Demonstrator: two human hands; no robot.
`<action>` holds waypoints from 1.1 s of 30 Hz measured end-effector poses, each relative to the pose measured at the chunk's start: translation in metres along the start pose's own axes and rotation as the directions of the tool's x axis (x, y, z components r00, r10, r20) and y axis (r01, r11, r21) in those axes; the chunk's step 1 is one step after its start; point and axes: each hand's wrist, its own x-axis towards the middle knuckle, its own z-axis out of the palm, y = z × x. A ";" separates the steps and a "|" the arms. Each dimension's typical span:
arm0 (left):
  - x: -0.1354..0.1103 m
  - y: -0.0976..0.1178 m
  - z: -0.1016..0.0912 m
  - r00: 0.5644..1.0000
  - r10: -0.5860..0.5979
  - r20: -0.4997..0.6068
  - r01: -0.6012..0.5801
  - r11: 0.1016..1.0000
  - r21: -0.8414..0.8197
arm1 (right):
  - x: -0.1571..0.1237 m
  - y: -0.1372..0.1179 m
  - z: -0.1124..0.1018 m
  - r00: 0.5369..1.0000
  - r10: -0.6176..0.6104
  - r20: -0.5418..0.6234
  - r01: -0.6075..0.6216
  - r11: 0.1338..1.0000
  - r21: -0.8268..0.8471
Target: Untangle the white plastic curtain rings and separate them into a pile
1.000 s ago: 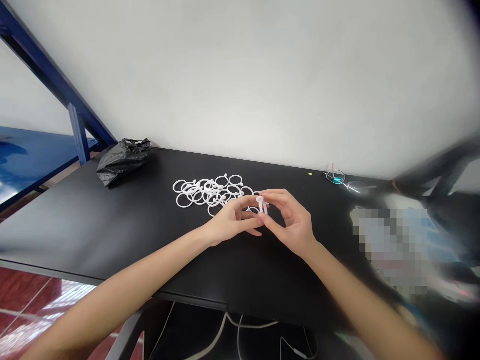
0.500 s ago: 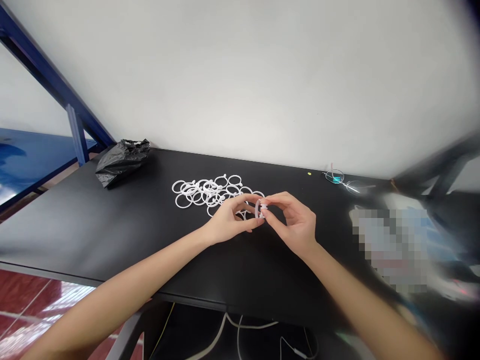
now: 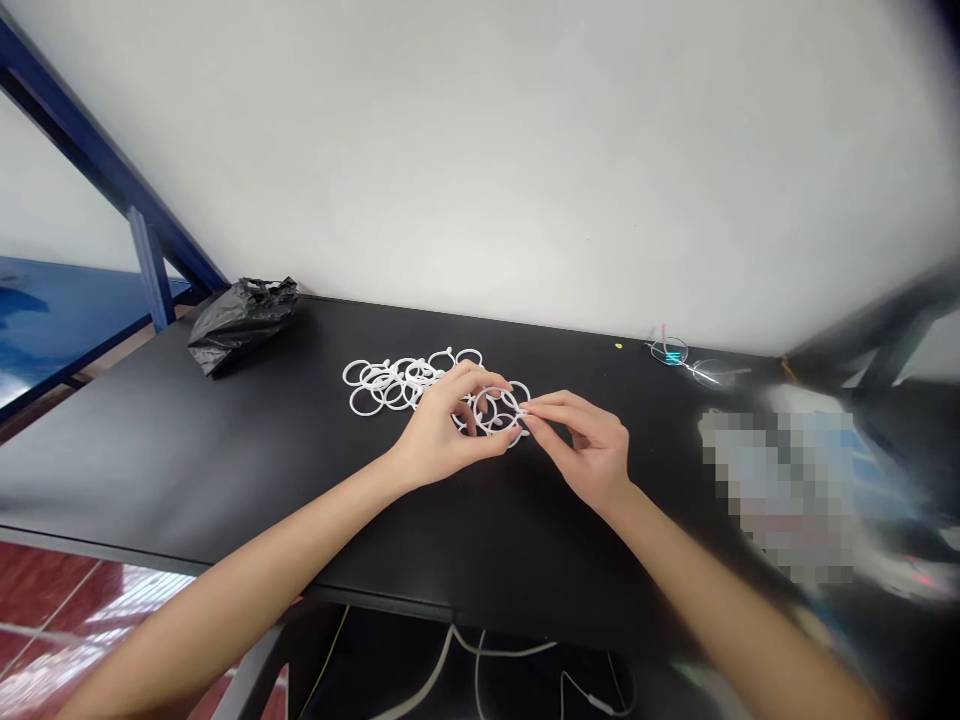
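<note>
Between my hands, above the black table, is a white plastic ring [image 3: 477,421] with a small tab on its edge. My right hand [image 3: 586,443] pinches the tab side between thumb and fingertips. Curled around the left side of that ring, my left hand [image 3: 442,425] has its thumb at the lower rim and its fingers at the upper rim. Several more white rings [image 3: 366,402] lie in an overlapping pile behind and left of my left hand, which hides part of them.
The black table [image 3: 225,450] stands against a pale wall. A crumpled black plastic bag [image 3: 244,320] lies at the back left, eyeglasses [image 3: 670,352] at the back right. A blurred, pixelated packet [image 3: 787,490] is on the right. Cables [image 3: 480,655] hang below the front edge.
The ring in my hands has turned from edge-on to nearly face-on. My left hand has shifted slightly left and opened wider around it; my right hand has stayed nearly in place.
</note>
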 end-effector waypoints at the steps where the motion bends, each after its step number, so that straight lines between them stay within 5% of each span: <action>1: 0.000 0.000 0.000 1.000 -0.016 0.018 0.017 0.999 -0.045 | 0.000 -0.001 0.000 1.000 0.008 0.009 -0.008 1.000 0.017; 14: -0.001 0.000 0.000 0.992 -0.046 0.117 0.052 0.997 -0.049 | 0.002 -0.008 0.009 0.941 0.338 -0.006 -0.322 0.902 0.288; 18: -0.005 -0.005 0.003 0.987 -0.041 0.153 0.045 0.999 -0.027 | 0.004 -0.009 0.009 0.933 0.360 0.017 -0.347 0.886 0.308; 26: -0.011 -0.006 0.011 0.999 -0.001 0.048 -0.002 0.999 0.052 | -0.002 -0.011 0.013 0.895 0.439 0.081 -0.433 0.807 0.403; 33: -0.012 -0.007 0.012 0.999 -0.018 0.044 0.014 0.995 0.094 | -0.003 -0.014 0.013 0.902 0.425 0.068 -0.417 0.821 0.390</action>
